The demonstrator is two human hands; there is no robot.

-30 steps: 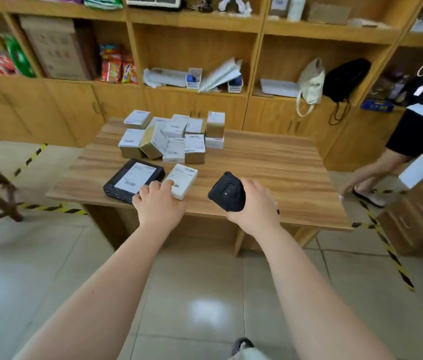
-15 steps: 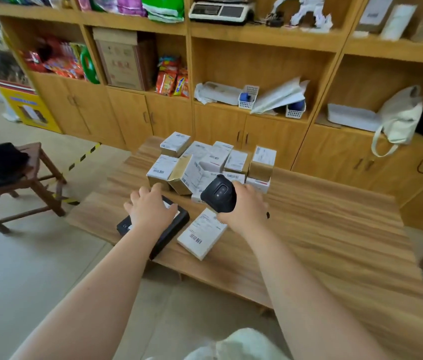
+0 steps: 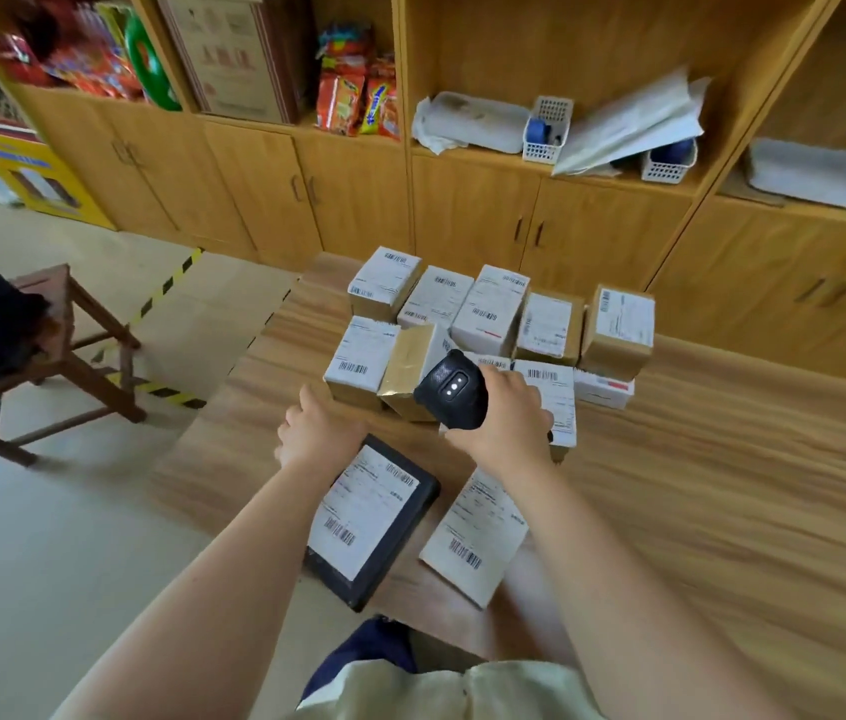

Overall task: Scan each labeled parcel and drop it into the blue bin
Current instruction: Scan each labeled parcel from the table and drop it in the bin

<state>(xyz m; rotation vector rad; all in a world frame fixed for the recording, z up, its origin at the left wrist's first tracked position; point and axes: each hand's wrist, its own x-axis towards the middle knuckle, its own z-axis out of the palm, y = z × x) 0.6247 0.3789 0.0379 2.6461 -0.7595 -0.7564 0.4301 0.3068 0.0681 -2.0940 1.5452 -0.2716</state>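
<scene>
Head view shows many parcels [image 3: 488,309] lying on the table [image 3: 722,459], blue bin not visible, so most work is left; right hand [image 3: 506,423] grips the scanner [image 3: 452,389], left hand [image 3: 314,433] near them, grip unclear

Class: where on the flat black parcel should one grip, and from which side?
Likely its near corner, from the table's front edge: the black parcel lies flat and thin, and that corner reaches the edge. The right hand grips the scanner, leaving the left hand.

one black scanner [image 3: 454,389], about twelve labeled parcels [image 3: 488,309], one wooden table [image 3: 722,485], one stool [image 3: 72,324], two white baskets [image 3: 548,129]
</scene>
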